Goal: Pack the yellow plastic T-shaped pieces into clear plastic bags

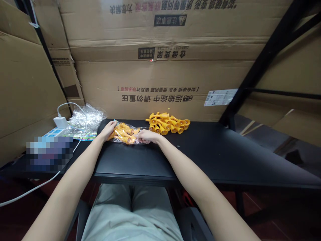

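A clear plastic bag with several yellow-orange plastic horns in it lies flat on the black table. My left hand is closed on the bag's left end. At the right end my right hand has its fingers curled in on the plastic near the bag's edge. Just beyond that hand sits a pile of loose yellow horns, most with their flared ends facing me. The fingertips of both hands are partly hidden against the shiny film.
Crinkled clear bags are heaped at the left back. Beside them a white charger sits on a power strip, its cable looping over the table's left side. A cardboard wall stands behind the black table; a black post rises on the right.
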Action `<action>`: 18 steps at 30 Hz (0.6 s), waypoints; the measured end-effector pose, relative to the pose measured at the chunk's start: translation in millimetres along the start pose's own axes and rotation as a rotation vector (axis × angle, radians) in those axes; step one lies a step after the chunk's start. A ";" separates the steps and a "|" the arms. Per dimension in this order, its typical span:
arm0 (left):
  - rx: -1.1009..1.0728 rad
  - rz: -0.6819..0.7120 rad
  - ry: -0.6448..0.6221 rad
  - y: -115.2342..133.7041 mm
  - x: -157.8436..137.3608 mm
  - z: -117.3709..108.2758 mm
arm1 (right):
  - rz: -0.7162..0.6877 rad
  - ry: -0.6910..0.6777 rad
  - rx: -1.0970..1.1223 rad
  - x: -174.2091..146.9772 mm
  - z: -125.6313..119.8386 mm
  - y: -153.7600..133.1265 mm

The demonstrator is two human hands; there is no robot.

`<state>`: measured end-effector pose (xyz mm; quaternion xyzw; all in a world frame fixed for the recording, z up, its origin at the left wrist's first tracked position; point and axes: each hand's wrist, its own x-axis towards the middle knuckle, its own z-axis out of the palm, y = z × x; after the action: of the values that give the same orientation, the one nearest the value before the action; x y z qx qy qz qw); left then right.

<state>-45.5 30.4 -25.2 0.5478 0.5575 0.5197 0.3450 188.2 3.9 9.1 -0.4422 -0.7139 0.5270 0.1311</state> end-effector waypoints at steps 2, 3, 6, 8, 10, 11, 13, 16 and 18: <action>-0.082 -0.039 -0.033 -0.2 -1.2 1.0 | -0.020 0.043 -0.058 -0.3 1.9 -1.6; -0.106 -0.043 -0.043 -0.5 -1.7 1.4 | -0.021 0.060 -0.090 -1.1 2.9 -2.9; -0.076 -0.002 -0.040 -2.5 -1.7 0.8 | -0.026 0.087 -0.151 -4.8 5.4 -7.3; -0.002 0.044 -0.021 -4.3 -0.3 -1.5 | -0.048 0.101 -0.156 -5.9 6.0 -8.5; 0.096 0.105 -0.003 -5.8 1.6 -5.0 | -0.057 0.124 -0.155 -4.4 5.9 -7.3; 0.146 0.138 0.007 -6.2 2.3 -7.0 | -0.058 0.138 -0.156 -2.6 5.5 -6.0; 0.224 0.205 0.032 -5.6 3.1 -10.5 | -0.070 0.174 -0.142 2.3 4.3 -2.3; 0.250 0.279 0.016 -1.5 1.8 -13.2 | -0.093 0.262 -0.031 9.9 0.4 3.1; 0.242 0.297 -0.044 2.5 -0.4 -13.1 | -0.077 0.309 0.089 12.7 -3.6 5.2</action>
<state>-57.2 27.0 -20.0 0.6726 0.5214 0.4821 0.2084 185.8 16.2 2.6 -0.4842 -0.6775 0.4783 0.2788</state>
